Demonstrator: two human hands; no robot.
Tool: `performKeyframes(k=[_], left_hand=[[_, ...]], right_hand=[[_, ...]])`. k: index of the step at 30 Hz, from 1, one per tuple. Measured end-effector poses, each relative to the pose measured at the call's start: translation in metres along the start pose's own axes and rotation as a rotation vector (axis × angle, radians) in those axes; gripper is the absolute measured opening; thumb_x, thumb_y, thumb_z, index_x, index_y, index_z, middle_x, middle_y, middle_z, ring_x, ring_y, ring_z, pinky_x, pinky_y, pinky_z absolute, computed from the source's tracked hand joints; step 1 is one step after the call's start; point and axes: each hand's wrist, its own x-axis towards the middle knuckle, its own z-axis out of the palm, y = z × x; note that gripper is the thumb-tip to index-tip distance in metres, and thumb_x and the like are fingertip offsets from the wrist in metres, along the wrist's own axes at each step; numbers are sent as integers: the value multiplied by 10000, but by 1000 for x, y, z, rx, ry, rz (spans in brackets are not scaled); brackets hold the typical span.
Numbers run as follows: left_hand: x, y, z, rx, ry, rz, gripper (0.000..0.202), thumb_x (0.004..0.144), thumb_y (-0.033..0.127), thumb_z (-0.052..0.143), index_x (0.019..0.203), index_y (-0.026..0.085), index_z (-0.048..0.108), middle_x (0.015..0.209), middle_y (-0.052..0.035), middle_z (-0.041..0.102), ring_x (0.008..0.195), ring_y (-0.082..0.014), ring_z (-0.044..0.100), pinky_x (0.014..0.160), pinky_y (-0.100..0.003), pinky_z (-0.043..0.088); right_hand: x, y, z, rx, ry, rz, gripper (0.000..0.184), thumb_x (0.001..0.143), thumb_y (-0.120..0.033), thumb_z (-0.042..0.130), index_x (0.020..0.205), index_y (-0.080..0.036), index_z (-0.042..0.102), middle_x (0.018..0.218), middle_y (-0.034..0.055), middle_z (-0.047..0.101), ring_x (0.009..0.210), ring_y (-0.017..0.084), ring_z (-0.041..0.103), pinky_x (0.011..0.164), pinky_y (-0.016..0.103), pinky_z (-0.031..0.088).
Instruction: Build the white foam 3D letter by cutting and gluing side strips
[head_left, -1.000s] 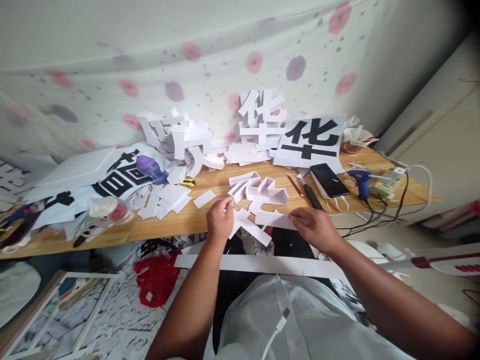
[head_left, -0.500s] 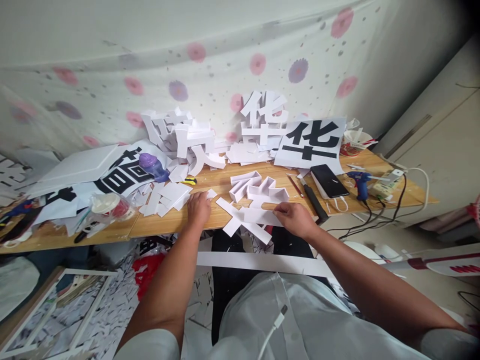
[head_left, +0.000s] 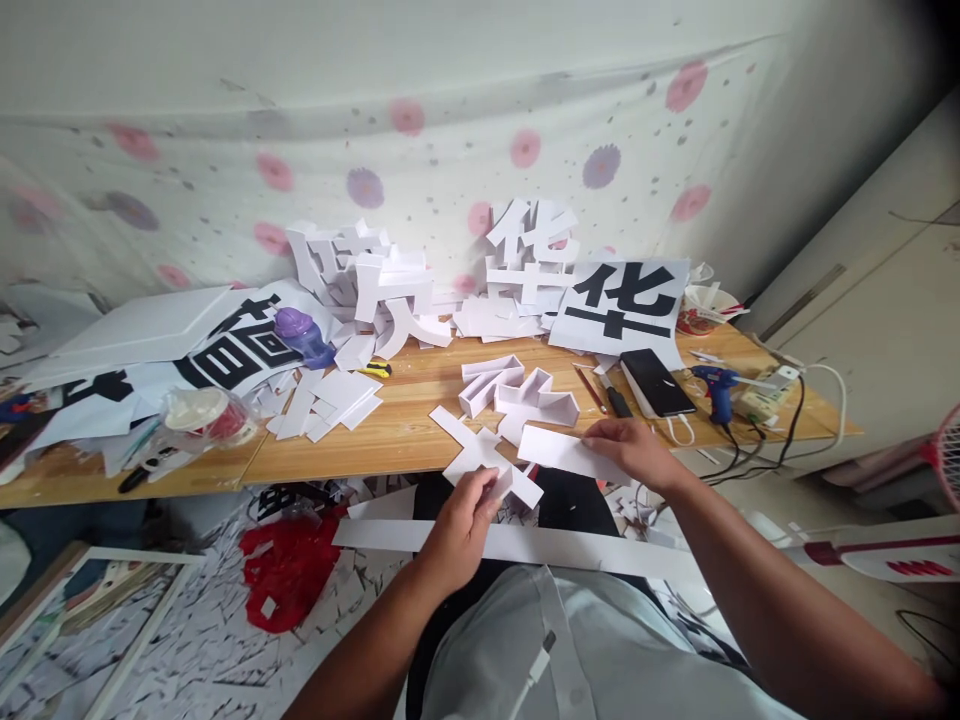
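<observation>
My right hand pinches the end of a flat white foam-board strip above the table's front edge. Lower and to the left, my left hand is closed on a small white foam-board piece. Beneath both hands, a flat white cut-out character with crossing arms overhangs the edge. Just behind it stand hollow white box-walled parts, a folded one and a zigzag one. Across my lap lies a long white strip.
A blue glue gun with cables, a phone and a dark-handled tool lie right. Finished white characters stand behind, beside a printed sheet. White offcuts and a yellow cutter lie left.
My left hand has come from the offcuts on the table toward my lap, now with a small white piece. The right hand has raised its strip slightly and shifted right.
</observation>
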Motion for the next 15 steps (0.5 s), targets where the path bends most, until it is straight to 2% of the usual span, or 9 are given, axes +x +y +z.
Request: performKeyframes(k=[3,6,15], left_hand=[[0,-1,12,-68,18,-41,390,1085,329,517,1462,328,616,1427,-98,694,1327,-251,671,1155,-436,560],[10,-7,16,-83,67,-61,386,1081,348,521,1450,305,625,1448,-108,683,1364,-258,647,1194,-456,525],[57,-11,7,4,139,-152,341,1061,339,545,1377,252,641,1316,-118,734,1167,-254,719,1065,-433,575]], right_hand=[[-1,-2,-3,106,53,63,440,759,-584,771,939,-184,807,717,46,741,564,182,601,506,286,377],[8,-8,4,210,88,68,461,726,-619,777,916,-199,780,705,38,729,547,183,591,497,288,358],[56,-22,18,184,175,-72,444,703,-600,752,838,-177,758,714,54,722,619,195,591,561,297,396]])
